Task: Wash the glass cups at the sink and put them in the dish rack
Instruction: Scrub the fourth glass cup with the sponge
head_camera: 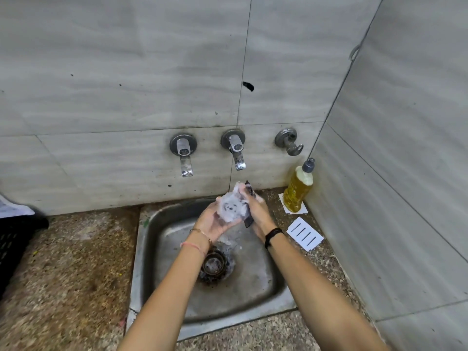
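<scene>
Soapy glass cup (pixel 229 208) in curled left hand (pixel 214 226); right hand (pixel 258 211) alongside, round perhaps a sponge (pixel 248 221).

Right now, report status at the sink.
Grip check: left hand holds soapy glass cup; right hand holds dark scrubber against it. Both over sink. Nothing in the way.

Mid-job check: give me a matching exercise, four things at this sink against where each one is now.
Things: 1 foam-covered glass cup; 2 dark scrubbing pad; 3 yellow dish soap bottle; 4 black plastic crate.
Places: A left edge of the speckled counter; B right hand; C corner right of the steel sink; D left hand.
Pairs: 1-D, 2-B, 3-C, 4-A.
</scene>
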Motion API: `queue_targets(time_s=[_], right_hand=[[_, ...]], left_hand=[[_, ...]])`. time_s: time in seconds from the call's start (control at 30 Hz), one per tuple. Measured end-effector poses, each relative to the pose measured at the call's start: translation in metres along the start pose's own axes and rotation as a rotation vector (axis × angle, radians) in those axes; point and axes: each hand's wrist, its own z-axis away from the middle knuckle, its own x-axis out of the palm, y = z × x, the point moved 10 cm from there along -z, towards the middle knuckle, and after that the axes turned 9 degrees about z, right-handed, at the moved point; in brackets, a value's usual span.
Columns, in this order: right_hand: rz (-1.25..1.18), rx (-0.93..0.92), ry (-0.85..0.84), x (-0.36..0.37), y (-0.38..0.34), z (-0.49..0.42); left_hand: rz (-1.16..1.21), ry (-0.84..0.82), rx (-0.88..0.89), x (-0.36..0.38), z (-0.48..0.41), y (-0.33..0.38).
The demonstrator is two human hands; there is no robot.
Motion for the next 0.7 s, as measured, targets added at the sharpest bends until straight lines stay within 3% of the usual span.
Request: queue_targets(time_s=[0.13, 0.3, 0.37, 0.43, 0.53, 0.7], right_hand=[[0.374, -0.067, 0.155, -0.012, -0.022, -0.007], [0.841, -0.050, 0.286, -0.014, -0.035, -0.007], [0.878, -0.066, 0.183, -0.003, -0.040, -0.003], [0.752, -0.025, 0.034, 0.008, -0.039, -0.002], [0.578, 0.011, -0.107, 0.014, -0.035, -0.002], [0.889, -0.148, -0.092, 0.027, -0.053, -0.003]], left_hand=[[-0.035, -0.030, -0.137, 0.030, 0.009, -0.006], [-0.406, 0.040, 0.088, 0.015, 0.005, 0.009], [-0.490, 0.089, 0.197, 0.005, 0.002, 0.019], [-0.507, 0.123, 0.250, -0.002, -0.001, 0.027], [-0.337, 0.176, 0.274, -0.006, 0.000, 0.038], [-0.242, 0.214, 0.129, -0.010, -0.007, 0.017]])
